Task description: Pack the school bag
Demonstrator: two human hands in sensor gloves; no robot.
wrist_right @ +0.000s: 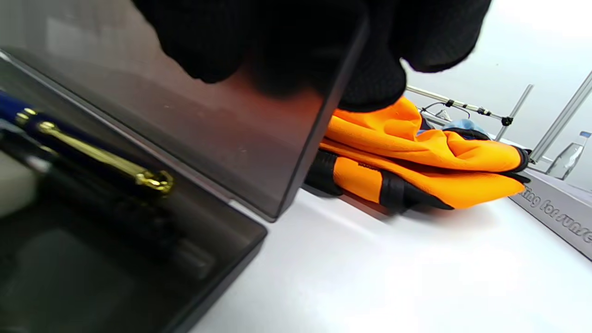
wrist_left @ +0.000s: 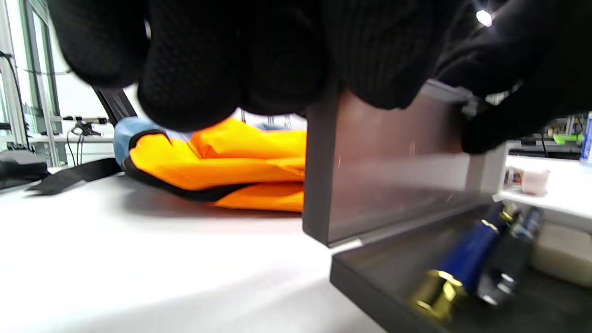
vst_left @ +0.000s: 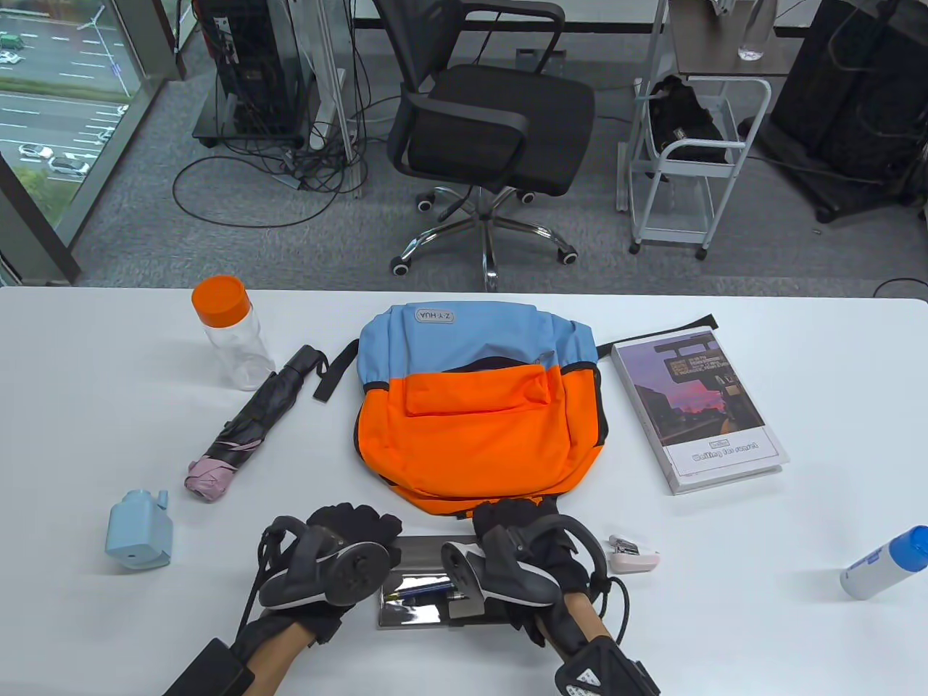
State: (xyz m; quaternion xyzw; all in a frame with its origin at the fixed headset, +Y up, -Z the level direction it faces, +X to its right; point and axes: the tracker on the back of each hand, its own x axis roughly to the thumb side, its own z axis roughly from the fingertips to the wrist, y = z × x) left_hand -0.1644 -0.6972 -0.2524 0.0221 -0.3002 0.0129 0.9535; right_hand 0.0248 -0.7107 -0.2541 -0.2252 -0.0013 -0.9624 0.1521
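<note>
Both hands are at the near edge of the white table (vst_left: pixel 87 348), holding up the lid (wrist_left: pixel 393 171) of a dark gray pencil box (vst_left: pixel 417 587). The left hand (vst_left: pixel 341 558) has its fingers (wrist_left: pixel 231 60) curled over the top edge of the lid at the left end. The right hand (vst_left: pixel 522 551) has its fingers (wrist_right: pixel 296 41) bent over the same edge at the right end. The lid stands up, tilted, on its hinge, and the box is open. Inside lie a blue pen (wrist_right: pixel 92 148) with a gold clip, another dark pen (wrist_left: pixel 508 263) and a pale block (wrist_left: pixel 562 254) that may be an eraser. The orange and blue school bag (vst_left: pixel 478 406) lies flat in the middle of the table, just past the box, and the fingers are close to its bottom edge. Its gray patch reads "Z·Y·HUA", upside down. Right of the bag is a book (vst_left: pixel 696 409) with the words "Waiting for sunset". A small pink and white thing (vst_left: pixel 634 554) sits just right of the right hand. At the right edge lies a white bottle (vst_left: pixel 884 562) with a blue cap. On the left are a folded umbrella (vst_left: pixel 254 420), a clear bottle (vst_left: pixel 232 333) with an orange lid and a light blue sharpener (vst_left: pixel 141 529). There is bare table between the sharpener and the left hand.
</note>
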